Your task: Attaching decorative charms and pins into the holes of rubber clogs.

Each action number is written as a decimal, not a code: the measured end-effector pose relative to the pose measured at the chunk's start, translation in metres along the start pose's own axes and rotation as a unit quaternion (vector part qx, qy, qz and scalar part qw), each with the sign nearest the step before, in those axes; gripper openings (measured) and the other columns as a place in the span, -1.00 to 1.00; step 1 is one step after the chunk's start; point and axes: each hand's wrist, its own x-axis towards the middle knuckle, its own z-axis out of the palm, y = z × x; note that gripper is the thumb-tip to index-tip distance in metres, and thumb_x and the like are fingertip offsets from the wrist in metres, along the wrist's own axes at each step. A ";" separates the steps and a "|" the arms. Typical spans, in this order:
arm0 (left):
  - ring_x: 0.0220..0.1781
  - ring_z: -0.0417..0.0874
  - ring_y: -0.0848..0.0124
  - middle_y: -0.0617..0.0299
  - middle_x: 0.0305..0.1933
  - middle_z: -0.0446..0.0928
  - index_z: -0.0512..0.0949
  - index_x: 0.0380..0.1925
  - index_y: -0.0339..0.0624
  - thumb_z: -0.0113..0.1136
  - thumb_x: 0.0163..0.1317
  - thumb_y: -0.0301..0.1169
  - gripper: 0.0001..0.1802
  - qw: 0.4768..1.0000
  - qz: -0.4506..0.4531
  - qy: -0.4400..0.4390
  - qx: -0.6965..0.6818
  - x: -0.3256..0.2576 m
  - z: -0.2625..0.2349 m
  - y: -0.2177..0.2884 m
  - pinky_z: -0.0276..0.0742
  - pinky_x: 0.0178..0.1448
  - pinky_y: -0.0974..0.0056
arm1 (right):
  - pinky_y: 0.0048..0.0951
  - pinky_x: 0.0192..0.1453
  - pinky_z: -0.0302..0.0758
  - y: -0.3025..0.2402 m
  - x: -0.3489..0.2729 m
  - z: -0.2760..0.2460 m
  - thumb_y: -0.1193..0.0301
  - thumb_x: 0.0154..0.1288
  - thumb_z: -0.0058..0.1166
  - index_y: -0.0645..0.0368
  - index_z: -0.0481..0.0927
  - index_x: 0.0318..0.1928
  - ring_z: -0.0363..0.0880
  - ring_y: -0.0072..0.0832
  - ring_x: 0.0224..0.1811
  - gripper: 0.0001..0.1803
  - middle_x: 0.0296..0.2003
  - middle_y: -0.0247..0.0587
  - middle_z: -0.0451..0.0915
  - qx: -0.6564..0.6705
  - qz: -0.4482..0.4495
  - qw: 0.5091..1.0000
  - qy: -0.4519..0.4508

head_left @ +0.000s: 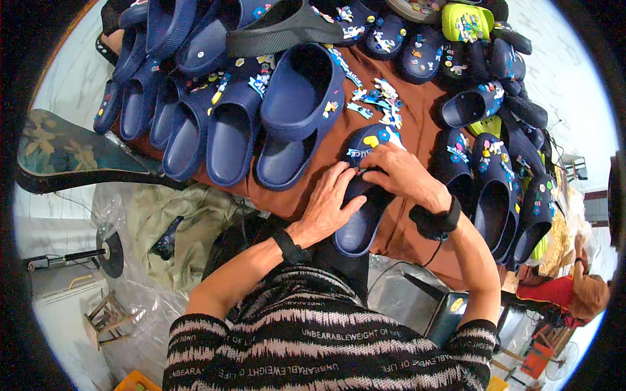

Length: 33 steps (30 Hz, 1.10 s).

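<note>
A dark navy clog lies on the brown cloth in front of me, its open heel toward me. Colourful charms, among them a yellow heart, sit on its upper. My left hand grips the clog's left side, fingertips on the upper and thumb apart over the opening. From the right, my right hand bends over the upper, its fingers closed and pressed against it near the left fingertips. What is between those fingers is hidden. Just beyond the clog lies a loose pile of small colourful charms.
Rows of navy clogs crowd the left of the brown cloth; more decorated clogs line the right. A lime green clog is at the far right. A chair-like panel stands left. Another person is at the right.
</note>
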 end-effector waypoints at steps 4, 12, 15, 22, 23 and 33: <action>0.46 0.26 -0.09 -0.19 0.40 0.24 0.31 0.28 -0.35 0.29 0.28 -0.21 -0.32 1.000 -0.013 0.020 -0.016 0.001 0.004 -0.001 0.20 0.52 0.01 | -0.07 0.01 0.57 0.000 0.015 0.002 0.33 0.22 0.22 0.14 0.71 -0.20 0.63 -0.04 -0.09 -0.80 -0.25 -0.04 0.69 -0.063 -0.003 0.998 0.000; 0.44 0.30 -0.08 -0.17 0.38 0.26 0.37 0.18 -0.26 0.33 0.25 -0.26 -0.43 0.999 -0.008 0.021 -0.045 0.000 0.002 -0.004 0.23 0.50 0.01 | -0.21 -0.17 0.54 0.020 0.018 -0.008 0.39 0.28 0.18 0.24 0.67 -0.21 0.66 -0.08 -0.32 -0.82 -0.42 -0.04 0.65 0.186 0.096 0.978 0.010; 0.43 0.31 -0.08 -0.15 0.37 0.27 0.39 0.17 -0.24 0.34 0.25 -0.28 -0.44 0.999 -0.006 0.013 -0.046 0.001 0.000 -0.001 0.25 0.49 0.01 | -0.19 -0.14 0.55 0.025 0.008 -0.001 0.38 0.29 0.18 0.22 0.68 -0.20 0.66 -0.07 -0.26 -0.83 -0.36 -0.02 0.67 0.202 0.055 0.977 0.030; 0.30 0.36 -0.11 -0.10 0.32 0.27 0.38 0.24 -0.20 0.29 0.27 -0.23 -0.41 1.000 0.014 0.016 -0.007 0.002 -0.001 0.001 0.31 0.36 -0.06 | -0.12 -0.04 0.58 0.014 0.008 0.004 0.40 0.23 0.18 0.16 0.68 -0.24 0.64 -0.02 -0.10 -0.87 -0.26 -0.04 0.67 0.003 -0.032 0.998 0.048; 0.30 0.36 -0.11 -0.10 0.32 0.27 0.38 0.24 -0.20 0.29 0.27 -0.23 -0.41 1.000 0.014 0.016 -0.006 0.002 -0.002 0.002 0.31 0.36 -0.06 | -0.12 -0.03 0.59 0.015 0.008 0.006 0.41 0.22 0.18 0.17 0.67 -0.25 0.64 -0.02 -0.11 -0.87 -0.27 -0.04 0.66 -0.005 -0.028 0.998 0.058; 0.42 0.26 -0.15 -0.24 0.40 0.21 0.25 0.36 -0.32 0.17 0.36 -0.23 -0.33 1.000 -0.015 -0.005 0.005 -0.001 0.000 0.004 0.22 0.48 -0.04 | -0.13 -0.04 0.59 0.005 0.011 0.004 0.41 0.21 0.17 0.17 0.67 -0.29 0.65 -0.07 -0.15 -0.89 -0.32 -0.08 0.63 -0.006 -0.040 0.997 0.063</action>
